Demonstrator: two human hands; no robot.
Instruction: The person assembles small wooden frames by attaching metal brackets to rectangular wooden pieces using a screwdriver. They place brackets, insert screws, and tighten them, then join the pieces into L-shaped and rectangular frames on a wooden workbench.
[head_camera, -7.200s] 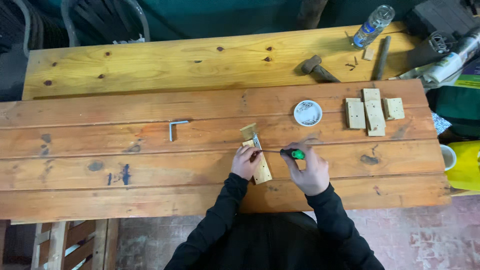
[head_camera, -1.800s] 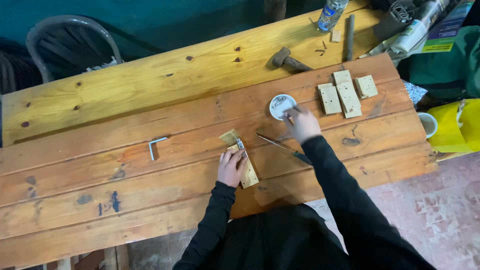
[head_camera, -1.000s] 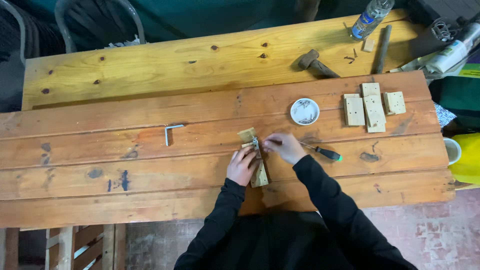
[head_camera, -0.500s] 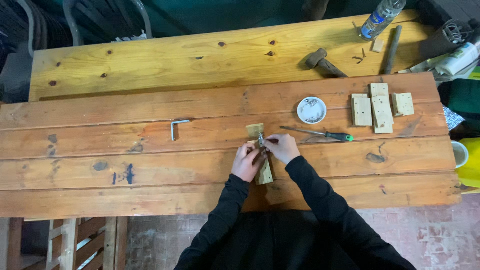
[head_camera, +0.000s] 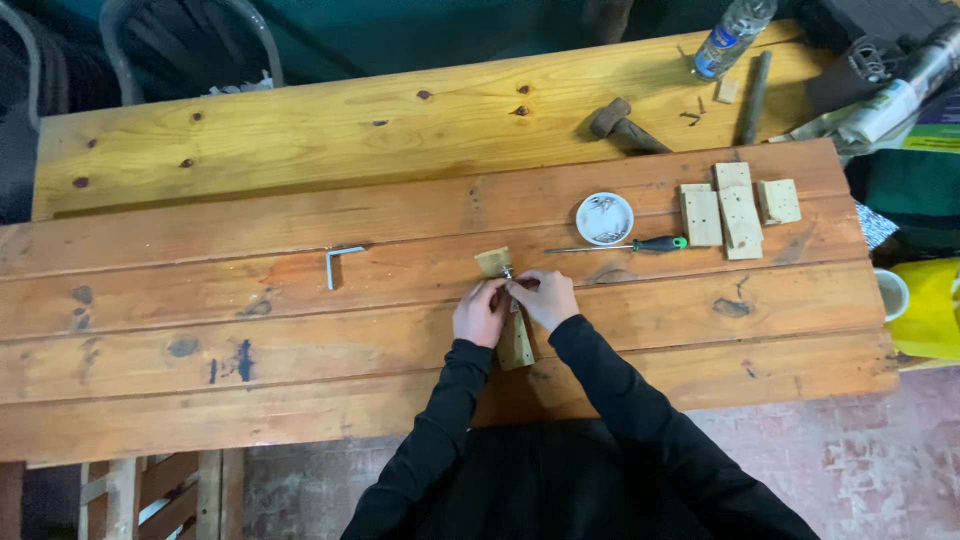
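Two hands, left hand (head_camera: 480, 313) and right hand (head_camera: 545, 298), pinch a pale, narrow wooden strip (head_camera: 515, 340) with a metal fitting, mid-frame on the counter (head_camera: 300, 330).

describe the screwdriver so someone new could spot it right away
Start at the reddish plank table and find the small round white dish right of centre. Just below it lies the slim screwdriver, flat and untouched, the only tool there with a green and black handle.

Knotty varnished wood workbench (head_camera: 400, 130), pale raw wood block (head_camera: 516, 345), matt metal bracket (head_camera: 338, 262)
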